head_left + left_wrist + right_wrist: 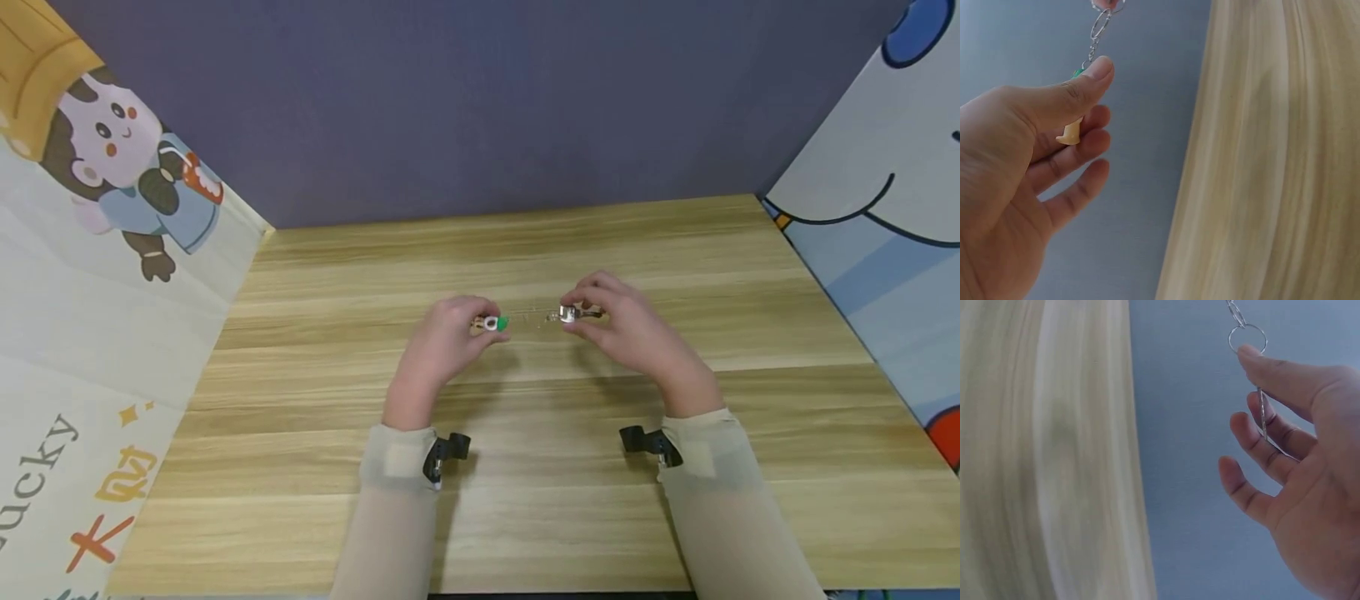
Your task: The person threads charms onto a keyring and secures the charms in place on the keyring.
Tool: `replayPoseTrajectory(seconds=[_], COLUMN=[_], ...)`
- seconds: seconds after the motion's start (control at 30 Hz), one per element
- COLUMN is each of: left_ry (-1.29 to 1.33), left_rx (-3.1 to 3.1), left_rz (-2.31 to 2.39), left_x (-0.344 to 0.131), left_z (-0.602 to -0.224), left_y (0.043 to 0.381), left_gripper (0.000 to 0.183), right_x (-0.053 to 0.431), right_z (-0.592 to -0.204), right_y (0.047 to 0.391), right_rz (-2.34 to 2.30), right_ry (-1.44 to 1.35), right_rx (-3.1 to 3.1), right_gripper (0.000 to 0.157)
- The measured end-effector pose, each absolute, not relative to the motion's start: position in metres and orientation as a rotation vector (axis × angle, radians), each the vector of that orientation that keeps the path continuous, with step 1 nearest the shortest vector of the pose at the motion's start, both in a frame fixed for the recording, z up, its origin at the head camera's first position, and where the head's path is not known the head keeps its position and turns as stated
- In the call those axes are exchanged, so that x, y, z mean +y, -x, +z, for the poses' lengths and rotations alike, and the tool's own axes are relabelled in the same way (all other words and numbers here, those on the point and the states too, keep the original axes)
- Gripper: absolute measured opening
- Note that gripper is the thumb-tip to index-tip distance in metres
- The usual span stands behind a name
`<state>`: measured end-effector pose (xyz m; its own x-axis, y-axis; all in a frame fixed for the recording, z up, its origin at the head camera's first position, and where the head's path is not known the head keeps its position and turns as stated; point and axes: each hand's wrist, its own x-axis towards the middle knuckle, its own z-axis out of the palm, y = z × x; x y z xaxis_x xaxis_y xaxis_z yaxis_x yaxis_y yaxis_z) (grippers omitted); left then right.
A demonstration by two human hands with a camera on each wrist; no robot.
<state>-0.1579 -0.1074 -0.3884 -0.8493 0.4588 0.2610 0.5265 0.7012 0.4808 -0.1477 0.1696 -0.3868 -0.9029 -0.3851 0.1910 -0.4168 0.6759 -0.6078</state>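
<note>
A small keychain hangs stretched between my two hands above the wooden table [525, 500]. My left hand [486, 325] pinches its charm [497, 322], a green, white and cream piece, between thumb and forefinger. In the left wrist view the thumb [1088, 78] presses the cream part of the charm [1070, 133], and the chain [1092, 50] runs up from it. My right hand [583, 315] pinches the metal key [576, 313] at the other end. In the right wrist view the thin key [1264, 419] lies across the fingers [1254, 431], with the split ring [1230, 339] just above the thumb tip.
Cartoon-printed panels stand along the left [112, 250] and right [885, 208] sides, and a purple wall [480, 100] closes the back. Black wrist camera mounts [444, 450] [647, 440] sit on my beige sleeves. Bare tabletop surrounds both hands.
</note>
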Motion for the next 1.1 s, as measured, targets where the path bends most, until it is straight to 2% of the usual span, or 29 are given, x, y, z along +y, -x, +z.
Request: replayPoseTrajectory(seconds=[0.47,0.63,1.1], left_ry=[0.864,0.812,0.659], left_rx=[-2.853,-2.91,-3.146], left_rz=[-1.049,-1.062,-0.941], left_x=[-0.113,-0.111,-0.104], left_z=[-0.397,-0.4,-0.418], left_y=[0.162,0.164,0.17], left_gripper=[0.023,0.026,0.018], right_x=[0.171,0.171,0.169], right_z=[-0.403,-0.405,-0.428], right_y=[0.152,0.153,0.156], right_rz=[1.045,1.035,1.071], right_ry=[-0.646,-0.638,-0.645], right_rx=[-2.898,-2.909,-3.034], right_gripper=[0.035,0.036,0.031])
